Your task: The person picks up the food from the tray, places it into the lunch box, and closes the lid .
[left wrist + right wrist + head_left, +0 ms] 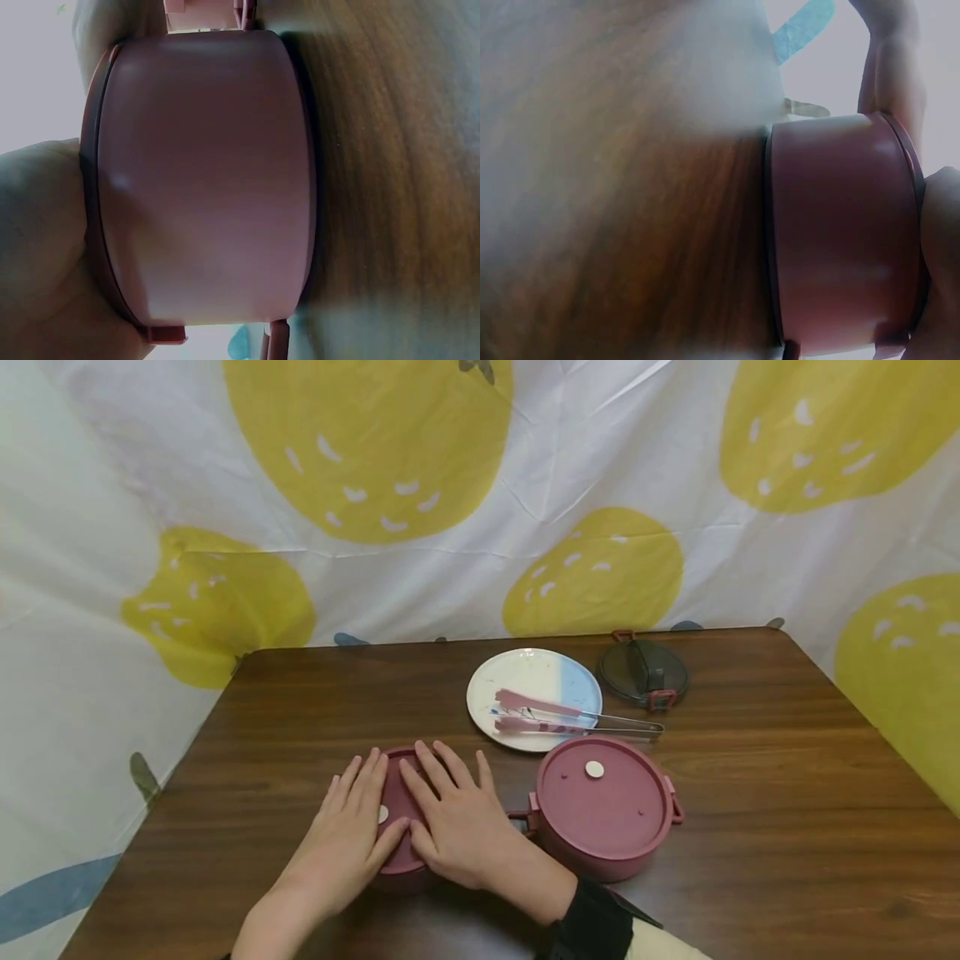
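Note:
A round, dark-pink lidded pot [405, 882] stands on the table at front left of centre. On its lid [397, 799] lie both hands, fingers spread and nearly straight. The left hand [348, 831] covers the lid's left side, next to a small white knob [383, 814]. Over the right side rests the right hand [461, 827], the two thumbs almost meeting. In the left wrist view the pot's smooth wall [202, 180] fills the middle, with the lid edge under the palm. The right wrist view shows the same wall [840, 240] close up.
A larger matching lidded pot [606, 810] stands just right of the right hand. Behind it, pink-tipped tongs [540, 703] lie across a white and blue plate [487, 681]. A dark translucent lid [618, 668] with pink clips sits at the back right of the wooden table [787, 793].

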Motion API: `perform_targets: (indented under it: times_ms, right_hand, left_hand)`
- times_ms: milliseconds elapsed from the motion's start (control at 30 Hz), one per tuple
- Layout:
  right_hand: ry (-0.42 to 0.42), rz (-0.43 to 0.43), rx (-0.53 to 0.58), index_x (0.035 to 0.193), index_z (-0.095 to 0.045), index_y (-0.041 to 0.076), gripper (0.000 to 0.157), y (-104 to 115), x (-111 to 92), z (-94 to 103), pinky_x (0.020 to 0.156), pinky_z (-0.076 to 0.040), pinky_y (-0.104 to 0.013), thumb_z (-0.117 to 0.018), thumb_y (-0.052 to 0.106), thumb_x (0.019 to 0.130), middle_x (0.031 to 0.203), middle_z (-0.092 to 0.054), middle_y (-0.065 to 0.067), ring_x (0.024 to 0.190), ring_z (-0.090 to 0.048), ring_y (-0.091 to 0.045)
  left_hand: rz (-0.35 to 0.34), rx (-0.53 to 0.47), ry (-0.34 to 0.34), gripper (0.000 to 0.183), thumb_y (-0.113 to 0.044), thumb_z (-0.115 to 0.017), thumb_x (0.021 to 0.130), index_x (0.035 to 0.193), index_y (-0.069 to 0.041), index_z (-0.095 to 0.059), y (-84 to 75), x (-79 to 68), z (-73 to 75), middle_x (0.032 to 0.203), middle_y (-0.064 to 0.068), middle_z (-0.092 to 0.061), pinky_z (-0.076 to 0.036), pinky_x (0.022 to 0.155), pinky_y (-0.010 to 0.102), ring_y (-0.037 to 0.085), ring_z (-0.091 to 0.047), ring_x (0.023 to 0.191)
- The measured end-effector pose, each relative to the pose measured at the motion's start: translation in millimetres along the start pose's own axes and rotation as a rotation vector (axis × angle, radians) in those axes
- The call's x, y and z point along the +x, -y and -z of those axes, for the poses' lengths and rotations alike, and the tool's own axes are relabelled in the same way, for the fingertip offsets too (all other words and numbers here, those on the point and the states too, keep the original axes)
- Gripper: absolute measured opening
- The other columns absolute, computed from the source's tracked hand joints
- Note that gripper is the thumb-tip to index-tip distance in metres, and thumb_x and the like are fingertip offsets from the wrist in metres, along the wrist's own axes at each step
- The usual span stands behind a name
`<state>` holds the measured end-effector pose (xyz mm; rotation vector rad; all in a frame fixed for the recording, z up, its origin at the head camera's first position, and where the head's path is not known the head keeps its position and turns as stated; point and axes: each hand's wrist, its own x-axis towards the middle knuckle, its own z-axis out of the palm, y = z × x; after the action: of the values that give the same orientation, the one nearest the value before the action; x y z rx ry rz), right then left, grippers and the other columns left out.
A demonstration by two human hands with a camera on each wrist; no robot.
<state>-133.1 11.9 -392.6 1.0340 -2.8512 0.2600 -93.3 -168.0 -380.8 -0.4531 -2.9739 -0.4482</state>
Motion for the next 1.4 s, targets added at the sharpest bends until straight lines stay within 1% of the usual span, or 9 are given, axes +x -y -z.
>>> perform_targets:
  times_ms: [167,300,433,600,867,1033,1200,1333,1400]
  right_hand:
    - [-0.043,-0.001,0.008,0.157,-0.031,0.022,0.061,-1,-3,-2.4,0.118,-0.025,-0.065,-0.042,0.043,0.101,0.167,-0.023,-0.007,0.153,-0.021,-0.03]
    - [-0.06,0.002,-0.015,0.157,-0.033,0.023,0.061,-4,-7,5.1,0.119,-0.024,-0.063,-0.045,0.043,0.1,0.166,-0.023,-0.006,0.152,-0.023,-0.03]
    - [-0.105,0.021,-0.04,0.155,-0.036,0.023,0.067,-12,-17,22.8,0.119,-0.022,-0.066,-0.052,0.05,0.096,0.167,-0.022,-0.006,0.152,-0.023,-0.031]
    - [-0.162,0.032,-0.029,0.154,-0.039,0.023,0.075,-35,-36,46.0,0.117,-0.02,-0.07,-0.059,0.058,0.091,0.166,-0.024,-0.006,0.151,-0.023,-0.032]
    - [-0.098,-0.05,0.003,0.157,-0.033,0.023,0.093,-83,-75,70.6,0.117,-0.018,-0.073,-0.064,0.069,0.082,0.166,-0.023,-0.008,0.151,-0.026,-0.036]
    - [-0.072,-0.078,0.125,0.156,-0.035,0.02,0.098,-117,-103,79.7,0.113,-0.019,-0.076,-0.071,0.067,0.078,0.167,-0.018,-0.01,0.15,-0.024,-0.039]
    - [-0.051,-0.09,0.341,0.159,-0.024,0.025,0.114,-151,-132,80.3,0.102,-0.034,-0.076,-0.086,0.056,0.069,0.167,-0.012,-0.013,0.146,-0.021,-0.048]
    - [0.007,-0.113,0.509,0.162,-0.011,0.025,0.128,-170,-150,74.1,0.098,-0.036,-0.078,-0.093,0.041,0.064,0.167,-0.007,-0.018,0.145,-0.015,-0.054]
    - [0.042,-0.127,0.584,0.162,-0.005,0.027,0.13,-177,-156,69.3,0.11,-0.038,-0.062,-0.092,0.037,0.066,0.167,-0.008,-0.018,0.148,-0.015,-0.046]
  left_hand:
    - [0.033,-0.017,-0.011,0.079,-0.038,-0.055,0.101,0.158,0.001,-0.016,-1.3,0.6,0.1,0.16,0.021,-0.032,-0.024,0.12,0.063,0.041,-0.025,0.15]
    - [0.037,-0.014,-0.023,0.079,-0.04,-0.056,0.101,0.159,-0.003,-0.017,-8.1,3.2,2.9,0.159,0.018,-0.036,-0.026,0.117,0.067,0.041,-0.03,0.149]
    - [-0.013,-0.014,-0.062,0.075,-0.04,-0.058,0.1,0.157,-0.005,-0.024,-20.4,7.9,6.0,0.157,0.015,-0.041,-0.026,0.116,0.069,0.039,-0.035,0.147]
    - [-0.083,-0.016,-0.1,0.073,-0.042,-0.061,0.098,0.155,-0.008,-0.031,-39.7,15.6,7.1,0.156,0.011,-0.044,-0.021,0.115,0.074,0.038,-0.035,0.147]
    - [-0.172,-0.031,-0.056,0.078,-0.052,-0.06,0.095,0.156,-0.013,-0.032,-75.3,29.6,-4.5,0.161,0.006,-0.038,-0.017,0.118,0.071,0.034,-0.03,0.15]
    - [-0.242,-0.076,-0.001,0.082,-0.056,-0.062,0.093,0.156,-0.013,-0.032,-98.0,36.2,-17.9,0.162,0.007,-0.035,-0.01,0.121,0.069,0.033,-0.025,0.153]
    - [-0.303,-0.225,0.063,0.093,-0.052,-0.07,0.088,0.158,-0.01,-0.025,-115.4,39.5,-32.5,0.167,0.008,-0.021,-0.02,0.122,0.061,0.033,-0.018,0.154]
    - [-0.27,-0.353,0.082,0.107,-0.045,-0.079,0.082,0.16,-0.009,-0.014,-124.7,41.1,-45.2,0.169,0.01,-0.008,-0.03,0.12,0.057,0.035,-0.015,0.154]
    - [-0.235,-0.421,0.087,0.114,-0.042,-0.082,0.08,0.161,-0.009,-0.009,-127.5,42.8,-52.2,0.169,0.012,-0.005,-0.032,0.118,0.057,0.036,-0.016,0.154]
